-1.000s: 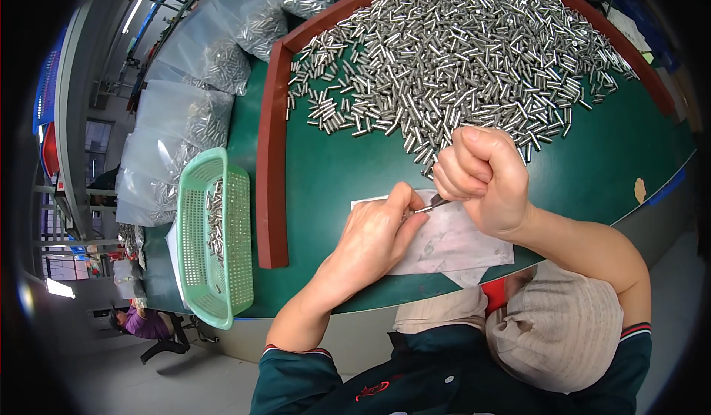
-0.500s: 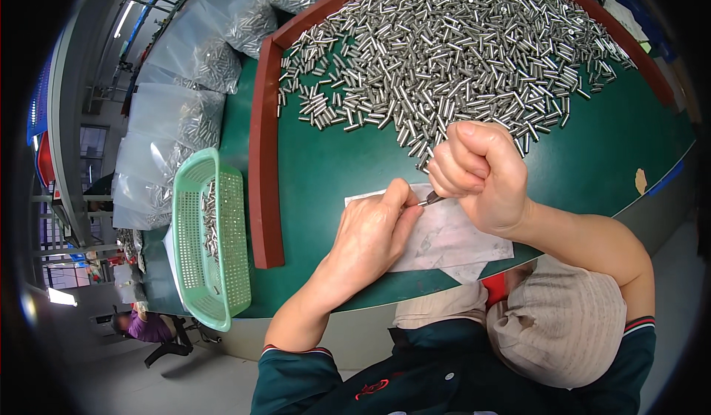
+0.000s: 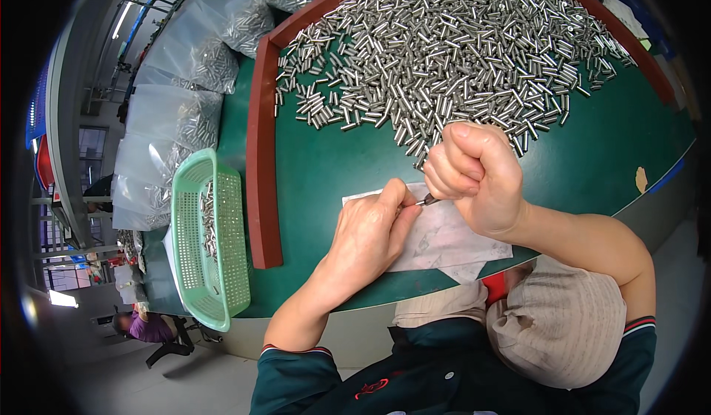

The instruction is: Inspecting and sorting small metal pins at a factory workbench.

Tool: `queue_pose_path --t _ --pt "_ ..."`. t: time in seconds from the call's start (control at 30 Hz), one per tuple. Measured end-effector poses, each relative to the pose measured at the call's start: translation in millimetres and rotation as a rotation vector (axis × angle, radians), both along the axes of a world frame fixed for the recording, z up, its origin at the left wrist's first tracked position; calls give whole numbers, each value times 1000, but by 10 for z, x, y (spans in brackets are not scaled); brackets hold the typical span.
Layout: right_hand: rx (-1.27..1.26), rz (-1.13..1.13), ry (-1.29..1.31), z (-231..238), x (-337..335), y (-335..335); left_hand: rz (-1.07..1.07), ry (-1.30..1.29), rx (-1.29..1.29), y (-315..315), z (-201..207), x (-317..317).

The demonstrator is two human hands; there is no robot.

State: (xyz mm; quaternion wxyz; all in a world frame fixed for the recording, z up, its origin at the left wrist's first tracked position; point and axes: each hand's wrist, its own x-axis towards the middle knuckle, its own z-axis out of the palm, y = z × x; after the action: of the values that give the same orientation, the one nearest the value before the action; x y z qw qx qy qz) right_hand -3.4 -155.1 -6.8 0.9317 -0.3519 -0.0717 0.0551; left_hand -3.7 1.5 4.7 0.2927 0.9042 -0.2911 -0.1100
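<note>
Thumb and fingers of my left hand (image 3: 366, 228) pinch a small metal pin (image 3: 420, 203), most of it hidden by the fingertips. My right hand (image 3: 483, 182) is closed in a fist, thumb on top, around a slim tool with a dark tip (image 3: 429, 199). The tip meets the pin's end; the tool's handle is hidden in the fist. Under both hands a stained whitish cloth (image 3: 452, 241) lies on the green tabletop (image 3: 326, 171). Just beyond them spreads a large heap of short silvery metal pins (image 3: 444, 67).
A red-brown raised border (image 3: 264, 156) fences the heap at left and back. Left of it stands a light green plastic basket (image 3: 235, 259) holding some pins. Clear bags of pins (image 3: 200, 122) line the far left. A person in purple (image 3: 150, 328) sits in the background.
Both hands keep almost the same pose, tool tip against the pin. The whole view has shifted very slightly.
</note>
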Motion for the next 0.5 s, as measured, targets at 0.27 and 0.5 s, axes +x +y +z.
queue_pose_path --t 0.27,0.5 --pt "-1 13 -8 6 -38 -6 111 843 -717 176 16 147" --pt "51 32 4 -14 -29 -4 234 1368 -1235 217 -35 252"
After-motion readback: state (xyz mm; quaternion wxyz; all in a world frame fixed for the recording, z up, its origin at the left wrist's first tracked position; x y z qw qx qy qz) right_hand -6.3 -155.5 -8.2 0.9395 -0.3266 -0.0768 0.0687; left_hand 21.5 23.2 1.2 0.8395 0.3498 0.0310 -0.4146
